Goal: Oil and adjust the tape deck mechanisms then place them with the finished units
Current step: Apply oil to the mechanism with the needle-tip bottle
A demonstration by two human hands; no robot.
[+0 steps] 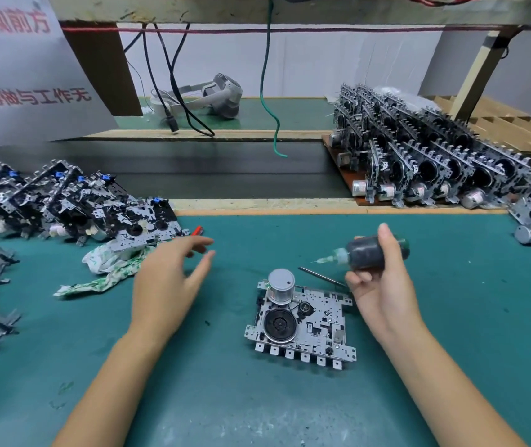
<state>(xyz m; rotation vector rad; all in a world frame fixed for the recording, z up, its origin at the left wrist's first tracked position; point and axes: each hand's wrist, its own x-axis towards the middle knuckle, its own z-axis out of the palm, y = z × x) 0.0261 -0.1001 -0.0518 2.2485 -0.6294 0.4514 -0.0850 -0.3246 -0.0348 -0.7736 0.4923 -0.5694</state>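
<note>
Green bench mat (451, 317) under both hands. Right hand (383, 285) grips dark oil bottle (370, 253), needle tip pointing left. Left hand (167, 285) hovers, fingers spread, holding nothing. Tape deck mechanism (303, 321) lies flat between hands. Finished units (435, 156) stacked beyond right hand; rag (109, 269) just left of left hand.

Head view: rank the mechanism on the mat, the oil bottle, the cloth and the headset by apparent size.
1. Mechanism
2. Cloth and headset: similar, and the headset lies farther off, so unranked
3. Oil bottle
</note>
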